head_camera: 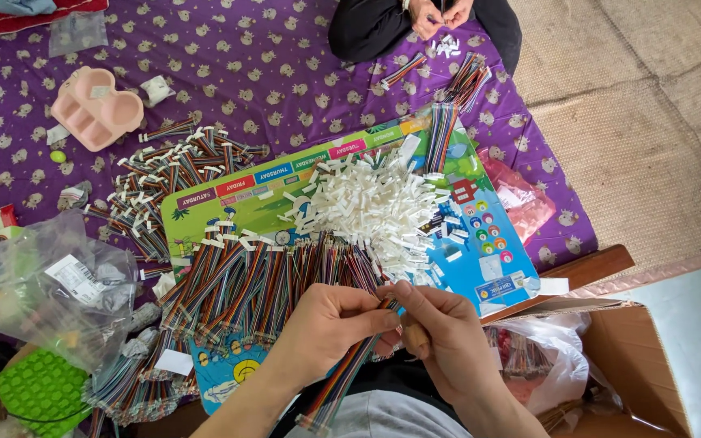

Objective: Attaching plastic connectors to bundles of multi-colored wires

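Observation:
My left hand and my right hand meet at the bottom middle, both gripping one multicoloured ribbon cable that slants down toward my lap. Its upper end is pinched between my fingertips. Just beyond my hands lies a row of similar ribbon cables on a colourful printed board. A heap of small white plastic connectors covers the middle of that board.
Another person's hands work at the top, with cables nearby. A pile of finished cables, a pink mould tray, clear plastic bags, a green mat and an open cardboard box surround the purple cloth.

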